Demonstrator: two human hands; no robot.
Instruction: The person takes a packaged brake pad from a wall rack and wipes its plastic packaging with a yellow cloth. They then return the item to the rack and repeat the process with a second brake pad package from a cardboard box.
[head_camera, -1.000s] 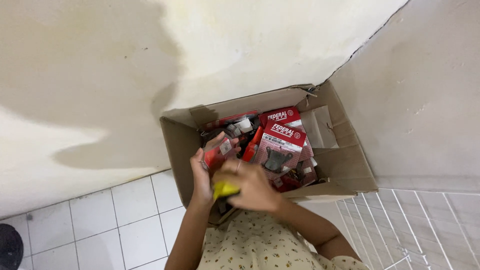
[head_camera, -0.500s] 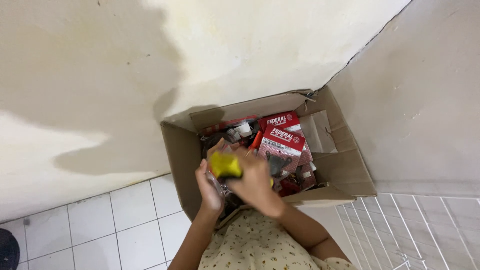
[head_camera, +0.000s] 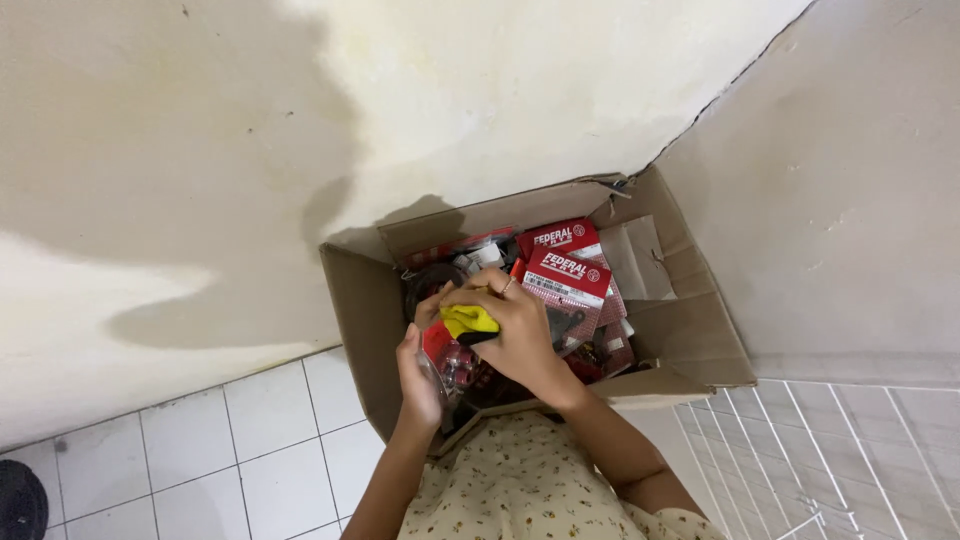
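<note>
A: Looking down from the head view, what does the right hand have?

B: It is curled closed around a small yellow object, fingers bent over the top, with a ring on one finger. The object sits over the open cardboard box.

A: And the left hand?

B: It is at the box's near-left edge, palm turned toward the right hand, fingers only partly bent. It looks to cup a clear packet with red inside, but the grip itself cannot be told.

A: What lies in the box?

B: Red-and-white carded packages stacked just beyond the right hand, with darker small parts beneath them.

A: Where does the box stand?

B: In a corner, against a stained cream wall, on white floor tiles. The person's floral-print garment shows below.
</note>
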